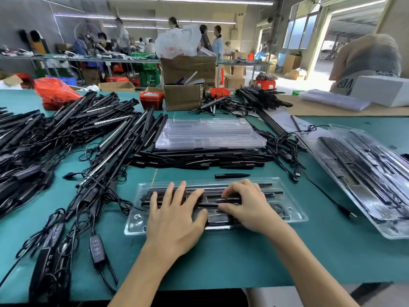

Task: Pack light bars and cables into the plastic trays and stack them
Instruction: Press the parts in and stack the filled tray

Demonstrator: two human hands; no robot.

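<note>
At the near middle of the green table [232,258] lies a clear plastic tray [294,214], long side across, with black light bars [274,192] seated in its upper grooves and a coiled cable [279,209] in the pocket toward 3 o'clock. At 12 o'clock from it sits a stack of empty trays [210,134], resting on a row of black spikes [199,161]; one loose spike [231,175] lies just beyond the working tray. Out at 2 o'clock, packed trays [363,173] lie stacked at a slant, full of dark bars and cable. From 9 to 11 o'clock spreads a big heap of unpacked bars [73,131] with tangled leads, and an inline controller [96,251] at 8 o'clock.

The left hand [174,220] is spread flat, fingers straight and fanned, pressing down on the contents at the tray's left half. The right hand [245,204] arches over the middle, fingers bent, tips pushing on a bar; whether it pinches anything I cannot tell.
</note>
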